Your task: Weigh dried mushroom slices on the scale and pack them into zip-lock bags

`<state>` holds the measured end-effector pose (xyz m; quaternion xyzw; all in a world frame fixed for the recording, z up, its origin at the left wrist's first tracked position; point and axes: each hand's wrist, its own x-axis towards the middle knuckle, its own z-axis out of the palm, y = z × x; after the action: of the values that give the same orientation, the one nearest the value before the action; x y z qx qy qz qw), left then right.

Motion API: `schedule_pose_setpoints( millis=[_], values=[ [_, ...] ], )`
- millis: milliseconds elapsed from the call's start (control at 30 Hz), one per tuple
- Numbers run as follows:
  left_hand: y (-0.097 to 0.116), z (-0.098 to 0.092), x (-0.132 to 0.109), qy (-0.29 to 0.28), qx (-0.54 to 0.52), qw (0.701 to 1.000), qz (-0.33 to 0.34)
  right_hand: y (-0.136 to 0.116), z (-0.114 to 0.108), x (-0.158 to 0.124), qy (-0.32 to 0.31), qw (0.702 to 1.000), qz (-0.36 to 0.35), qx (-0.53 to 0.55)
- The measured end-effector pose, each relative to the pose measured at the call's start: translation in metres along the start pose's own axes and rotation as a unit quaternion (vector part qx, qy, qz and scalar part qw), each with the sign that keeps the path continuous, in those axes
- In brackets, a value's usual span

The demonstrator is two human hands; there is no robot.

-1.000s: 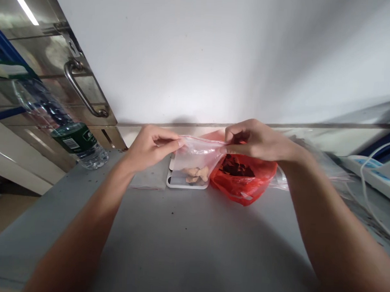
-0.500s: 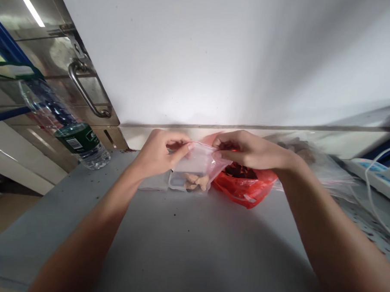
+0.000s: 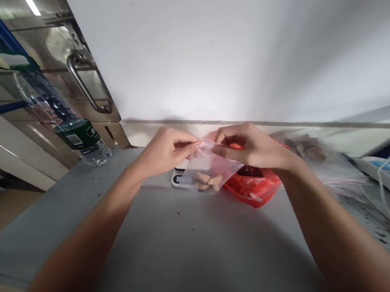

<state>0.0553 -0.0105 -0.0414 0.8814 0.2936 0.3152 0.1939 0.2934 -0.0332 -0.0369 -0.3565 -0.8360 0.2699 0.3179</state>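
Both hands pinch the top edge of a small clear zip bag (image 3: 198, 167), which hangs between them. Several light brown pieces (image 3: 208, 182) lie at its bottom. My left hand (image 3: 167, 151) is closed on the left part of the bag's mouth, thumb against fingers. My right hand (image 3: 246, 146) grips the same edge farther right, its fingers curled. Behind the bag, partly hidden, a small white digital scale (image 3: 177, 179) rests on the grey table. An open red plastic bag (image 3: 256, 191) with dark contents stands below my right hand.
On the left stands a big clear bottle with a green label (image 3: 75, 134), by a metal door handle (image 3: 84, 87). Clear bags with brown pieces (image 3: 308, 146) lie at the right, near a white device with a cable (image 3: 383, 169). A white wall (image 3: 199, 56) rises behind the grey table (image 3: 177, 248).
The zip bag and both hands have shifted slightly right, uncovering more of the scale's front left. My fingers have moved along the bag's edge, with my left fingertips now closer to my right.
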Motion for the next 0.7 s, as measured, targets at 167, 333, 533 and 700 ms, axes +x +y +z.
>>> schedule_pose_setpoints(
  millis=[167,333,533,700],
  values=[
    [0.003,0.001,0.000,-0.026,-0.019,0.999,0.002,-0.001,0.009,0.004,0.011,0.998,-0.053,-0.011],
    [0.005,-0.001,0.000,-0.018,0.014,1.000,0.017,0.003,0.006,0.003,0.001,0.999,-0.029,-0.019],
    [0.003,-0.011,-0.002,0.005,0.033,0.999,0.007,0.005,-0.014,-0.006,0.001,0.999,0.025,-0.019],
    [0.002,-0.006,-0.002,0.014,0.023,0.999,0.027,0.003,-0.013,-0.005,-0.009,0.999,-0.020,-0.034]
  ],
)
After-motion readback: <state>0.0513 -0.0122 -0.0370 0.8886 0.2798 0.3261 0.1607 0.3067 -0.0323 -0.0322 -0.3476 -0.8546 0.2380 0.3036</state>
